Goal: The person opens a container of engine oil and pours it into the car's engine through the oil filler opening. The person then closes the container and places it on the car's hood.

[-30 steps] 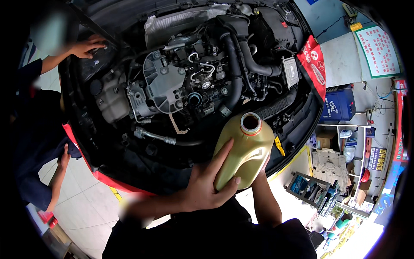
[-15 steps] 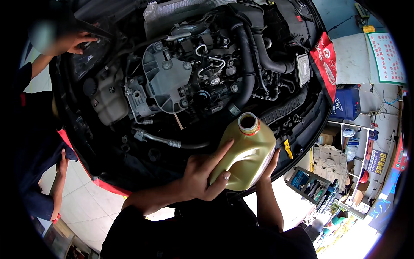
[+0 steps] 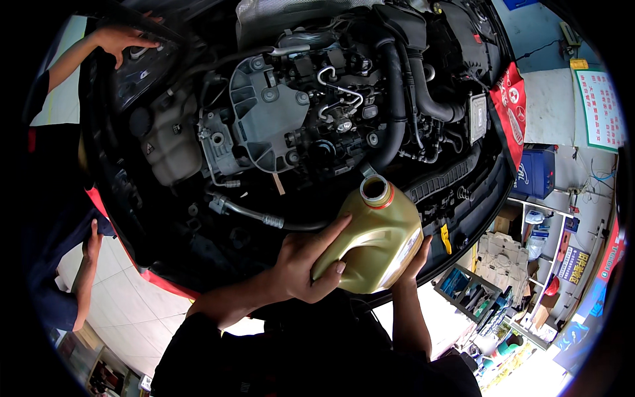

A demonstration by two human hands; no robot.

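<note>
A gold plastic jug [image 3: 387, 228], its neck uncapped and ringed in orange-red, is held over the front edge of the engine bay. Its mouth points up and away from me, tilted toward the engine [image 3: 311, 112]. My left hand [image 3: 307, 264] grips the jug's left side by the handle, thumb and forefinger showing. Against the jug's right side presses my right hand [image 3: 413, 261], its fingers partly hidden behind the jug. Whether the jug holds liquid cannot be seen. Below the spout are a dark hose and the front panel of the bay.
At the left a co-worker stands beside the car, one hand [image 3: 122, 43] at the bay's far left corner. Red fender covers [image 3: 512, 116] line the car's sides. A translucent reservoir [image 3: 173, 152] sits at the bay's left. Right of the car are shelves and a grey tool cart [image 3: 466, 291].
My view has shifted slightly, so the engine sits further right and lower in the picture. Both my hands still hold the jug. The co-worker's upper hand has changed its pose, fingers more spread.
</note>
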